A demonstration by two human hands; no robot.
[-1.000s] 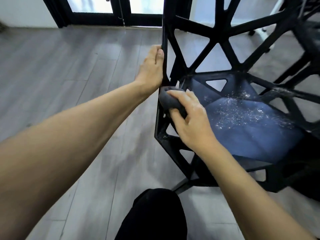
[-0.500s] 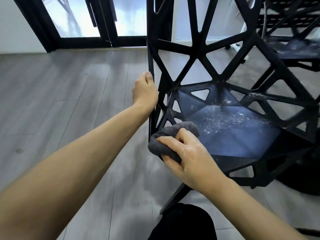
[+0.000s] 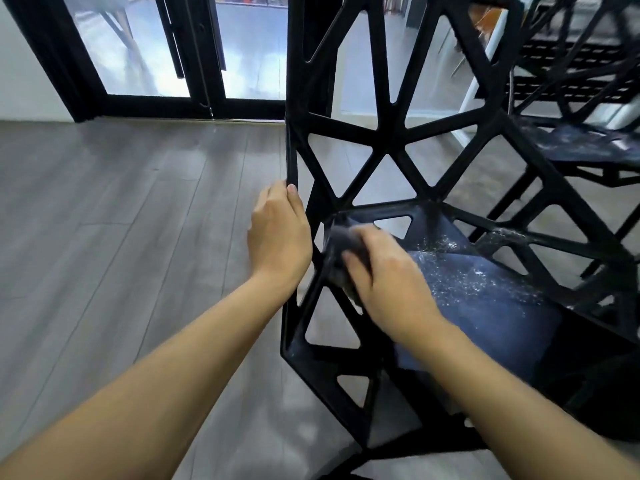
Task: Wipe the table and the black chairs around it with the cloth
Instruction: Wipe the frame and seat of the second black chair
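Gripping dark cloth point(image 3: 341, 258), right hand point(image 3: 388, 282) presses it on black chair point(image 3: 381, 140) frame at seat's left edge, frame centre. Left hand point(image 3: 278, 237) clamps chair's left upright. Second chair point(image 3: 588, 147) upper right, glass doors point(image 3: 145, 46) behind.

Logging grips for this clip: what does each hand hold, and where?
Left hand grips the chair by its back's side edge. Right hand holds the bunched cloth against the frame.

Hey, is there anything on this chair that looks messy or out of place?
Yes. White specks and dust are scattered over the seat of the black chair, to the right of the cloth under the right hand. Some also lie on the side strut.
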